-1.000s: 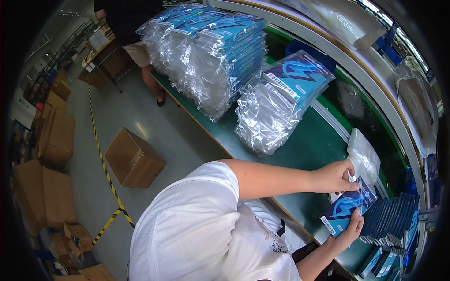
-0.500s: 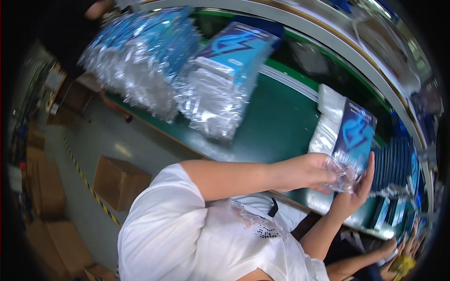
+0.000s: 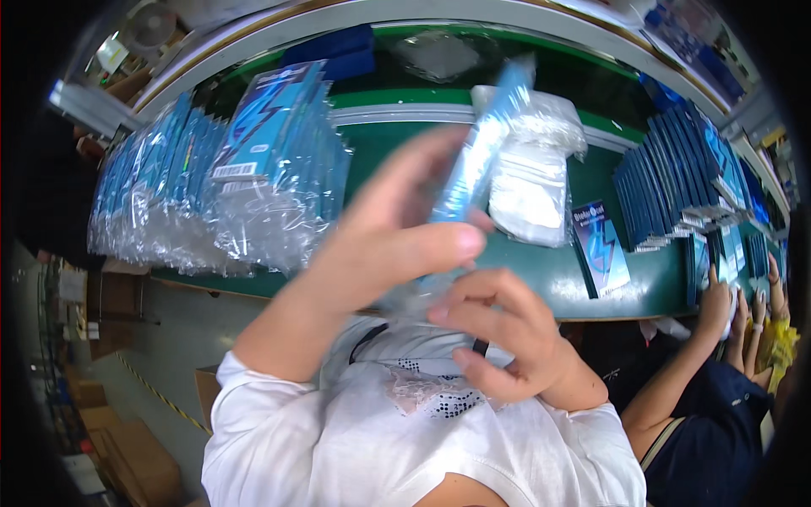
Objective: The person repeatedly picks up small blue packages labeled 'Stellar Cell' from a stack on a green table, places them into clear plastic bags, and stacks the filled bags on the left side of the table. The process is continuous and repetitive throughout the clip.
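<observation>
A flat blue box in a clear plastic bag (image 3: pixel 475 173) is tilted up on its edge in front of my chest, a little blurred. My left hand (image 3: pixel 397 224) grips it, thumb on the near side and fingers behind. The bag's loose end hangs low by my left wrist. Close to that end is my right hand (image 3: pixel 515 338), its fingers bent and its thumb apart from them; the fingertips are near or touching the plastic. Beyond the held box lies a pile of clear plastic bags (image 3: pixel 530 190). A single unbagged blue box (image 3: pixel 600 249) lies right of the pile.
Bagged blue boxes (image 3: pixel 270 139) stand in rows on the green table (image 3: pixel 384 139) at left. Unbagged boxes (image 3: pixel 672 173) form a row at right. Co-workers' hands (image 3: pixel 716 300) work at the far right. A cardboard box (image 3: pixel 205 393) is on the floor at left.
The bagged box has moved left from the bag pile and turned edge-on in my left hand. My right hand has come off the box to its lower end. The view has swung right.
</observation>
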The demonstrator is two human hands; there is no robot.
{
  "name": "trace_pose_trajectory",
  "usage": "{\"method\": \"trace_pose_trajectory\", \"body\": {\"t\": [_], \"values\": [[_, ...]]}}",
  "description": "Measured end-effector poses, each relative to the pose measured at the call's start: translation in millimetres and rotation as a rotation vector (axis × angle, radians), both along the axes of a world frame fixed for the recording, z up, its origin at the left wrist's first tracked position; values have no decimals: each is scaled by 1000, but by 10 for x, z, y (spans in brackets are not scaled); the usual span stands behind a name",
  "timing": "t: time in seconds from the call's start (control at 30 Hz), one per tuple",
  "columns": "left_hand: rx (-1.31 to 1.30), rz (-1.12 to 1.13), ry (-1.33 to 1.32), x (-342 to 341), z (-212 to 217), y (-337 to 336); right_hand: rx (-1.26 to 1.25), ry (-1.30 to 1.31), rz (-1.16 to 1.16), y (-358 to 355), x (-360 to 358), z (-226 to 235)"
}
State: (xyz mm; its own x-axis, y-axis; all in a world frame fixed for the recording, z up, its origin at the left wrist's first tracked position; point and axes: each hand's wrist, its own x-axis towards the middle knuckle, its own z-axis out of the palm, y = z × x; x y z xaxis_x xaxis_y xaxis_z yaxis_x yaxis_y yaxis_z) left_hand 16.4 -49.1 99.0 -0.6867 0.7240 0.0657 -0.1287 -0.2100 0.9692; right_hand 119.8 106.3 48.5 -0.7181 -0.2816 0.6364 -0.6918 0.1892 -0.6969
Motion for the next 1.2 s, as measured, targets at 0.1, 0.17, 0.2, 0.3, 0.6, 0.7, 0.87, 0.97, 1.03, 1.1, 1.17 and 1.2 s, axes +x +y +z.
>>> {"method": "trace_pose_trajectory", "body": {"t": [0.1, 0.17, 0.2, 0.3, 0.6, 0.7, 0.87, 0.97, 1.03, 1.1, 1.17, 1.2], "values": [[-108, 576, 720, -80, 327, -215, -41, -72, -126, 82, 9, -43], [-218, 704, 873, -256, 570, -438, -37, -88, -170, 168, 25, -112], [-385, 756, 889, -359, 628, -535, -31, -106, -192, 207, 42, -138], [-849, 673, 928, -704, 506, -845, -42, -120, -320, 327, 60, -240], [-1135, 706, 1052, -733, 415, -823, 609, -204, -1159, 1243, 132, -632], [-928, 768, 1330, -482, 415, -656, 758, -310, -1208, 1291, 218, -837], [-476, 279, 1344, -34, -88, 255, 510, -504, -1315, 1151, 359, -721], [-496, -2, 1385, -151, -729, 647, 117, -530, -1349, 1042, 354, -586], [-570, -81, 1426, -292, -996, 734, -194, -460, -1208, 1086, 358, -699], [-608, -116, 1415, -354, -1058, 779, -729, -584, -833, 1083, 427, -617], [-608, -97, 1357, -360, -1059, 814, -1103, -677, -411, 1104, 470, -620], [-586, -74, 1298, -342, -1056, 817, -1214, -720, -193, 1123, 487, -670]]}}
